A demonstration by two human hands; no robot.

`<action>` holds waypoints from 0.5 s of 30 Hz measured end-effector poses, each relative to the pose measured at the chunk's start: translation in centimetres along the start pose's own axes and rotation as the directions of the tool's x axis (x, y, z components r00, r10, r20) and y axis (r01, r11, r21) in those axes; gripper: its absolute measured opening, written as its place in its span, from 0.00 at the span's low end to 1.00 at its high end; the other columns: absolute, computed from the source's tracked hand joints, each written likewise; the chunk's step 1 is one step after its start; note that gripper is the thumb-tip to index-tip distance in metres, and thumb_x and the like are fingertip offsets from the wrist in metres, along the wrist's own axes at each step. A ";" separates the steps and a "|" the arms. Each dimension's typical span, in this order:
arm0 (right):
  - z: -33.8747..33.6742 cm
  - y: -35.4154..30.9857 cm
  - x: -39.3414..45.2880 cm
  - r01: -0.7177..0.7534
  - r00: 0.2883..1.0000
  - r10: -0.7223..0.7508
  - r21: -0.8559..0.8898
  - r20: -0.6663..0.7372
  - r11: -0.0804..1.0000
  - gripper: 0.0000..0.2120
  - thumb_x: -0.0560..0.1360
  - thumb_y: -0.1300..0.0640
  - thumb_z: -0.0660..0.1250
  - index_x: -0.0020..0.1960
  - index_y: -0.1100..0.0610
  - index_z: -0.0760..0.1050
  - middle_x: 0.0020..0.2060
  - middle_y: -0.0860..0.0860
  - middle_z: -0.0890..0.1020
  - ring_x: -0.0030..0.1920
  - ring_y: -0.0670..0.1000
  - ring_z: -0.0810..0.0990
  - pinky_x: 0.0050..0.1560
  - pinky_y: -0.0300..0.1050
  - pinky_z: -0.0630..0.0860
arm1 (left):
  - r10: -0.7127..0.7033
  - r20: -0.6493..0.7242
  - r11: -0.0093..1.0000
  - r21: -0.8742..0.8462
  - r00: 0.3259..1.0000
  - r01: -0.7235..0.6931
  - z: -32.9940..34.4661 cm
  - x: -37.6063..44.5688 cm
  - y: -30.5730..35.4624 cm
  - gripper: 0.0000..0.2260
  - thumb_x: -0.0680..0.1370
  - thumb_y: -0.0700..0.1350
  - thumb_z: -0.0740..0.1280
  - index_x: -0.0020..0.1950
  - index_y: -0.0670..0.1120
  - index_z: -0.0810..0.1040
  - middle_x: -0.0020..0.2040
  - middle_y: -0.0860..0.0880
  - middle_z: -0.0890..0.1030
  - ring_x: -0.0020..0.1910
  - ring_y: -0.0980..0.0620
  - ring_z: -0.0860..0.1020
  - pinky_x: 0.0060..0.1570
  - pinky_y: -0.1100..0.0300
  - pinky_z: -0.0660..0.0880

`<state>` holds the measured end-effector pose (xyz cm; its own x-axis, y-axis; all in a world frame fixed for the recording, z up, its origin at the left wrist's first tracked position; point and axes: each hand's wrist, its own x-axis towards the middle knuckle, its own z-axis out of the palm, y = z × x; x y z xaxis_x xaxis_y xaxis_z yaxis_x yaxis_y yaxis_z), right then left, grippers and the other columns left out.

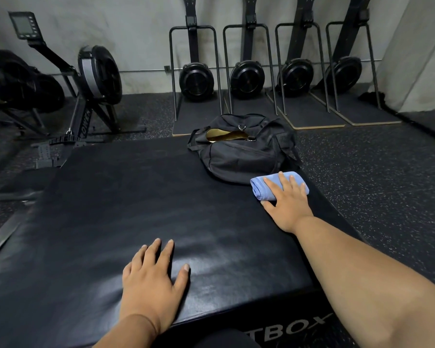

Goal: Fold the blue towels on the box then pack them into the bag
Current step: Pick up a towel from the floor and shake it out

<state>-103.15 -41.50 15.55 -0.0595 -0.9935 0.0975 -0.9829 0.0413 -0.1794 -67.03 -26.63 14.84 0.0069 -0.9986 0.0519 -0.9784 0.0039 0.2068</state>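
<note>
A folded blue towel lies near the right edge of the black padded box, just in front of the bag. My right hand lies on top of it with fingers straight and spread, thumb on the box beside it. The black duffel bag sits at the box's far right corner, its top zip open and showing a gold lining. My left hand rests flat on the box near the front edge, fingers spread, holding nothing.
Several upright black fan machines stand in frames along the back wall. A rowing machine stands at the far left. Speckled rubber floor lies to the right of the box.
</note>
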 end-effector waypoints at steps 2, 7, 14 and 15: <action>-0.2 0.2 -0.5 0.000 1.000 0.000 0.018 -0.010 1.000 0.31 0.83 0.39 0.58 0.84 0.40 0.54 0.85 0.50 0.50 0.84 0.58 0.45 0.82 0.62 0.42 | 0.001 -0.006 1.000 0.000 1.000 -0.001 -0.1 -0.1 0.1 0.38 0.76 0.73 0.42 0.83 0.61 0.60 0.83 0.54 0.61 0.83 0.48 0.56 0.78 0.48 0.56; -0.3 0.4 -2.4 -0.037 0.998 0.038 0.011 -0.048 0.999 0.28 0.83 0.43 0.59 0.82 0.40 0.58 0.85 0.51 0.52 0.84 0.56 0.47 0.82 0.59 0.41 | 0.005 0.002 1.000 0.009 1.000 -0.005 0.0 -0.3 0.1 0.37 0.77 0.73 0.43 0.83 0.60 0.60 0.84 0.54 0.60 0.83 0.47 0.55 0.79 0.48 0.56; -0.5 -1.5 -7.0 -0.030 0.996 0.030 0.000 -0.079 1.000 0.37 0.81 0.45 0.62 0.85 0.41 0.48 0.85 0.54 0.50 0.84 0.58 0.50 0.82 0.58 0.43 | -0.019 0.017 1.000 0.011 1.000 0.018 -0.4 -0.7 0.3 0.37 0.77 0.72 0.42 0.84 0.60 0.58 0.84 0.54 0.59 0.83 0.47 0.54 0.78 0.49 0.55; -0.4 -2.1 -7.9 -0.019 0.997 0.019 0.002 -0.071 1.000 0.36 0.81 0.45 0.61 0.84 0.41 0.49 0.85 0.54 0.50 0.84 0.58 0.50 0.82 0.58 0.44 | -0.022 0.020 1.000 0.011 1.000 0.021 -0.5 -0.9 0.3 0.37 0.77 0.72 0.43 0.84 0.60 0.57 0.84 0.53 0.59 0.83 0.47 0.54 0.78 0.49 0.55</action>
<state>-100.72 -33.72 15.58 -0.0906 -0.9825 0.1630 -0.9812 0.0600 -0.1836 -67.23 -25.76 15.30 0.0241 -0.9993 0.0283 -0.9803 -0.0181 0.1969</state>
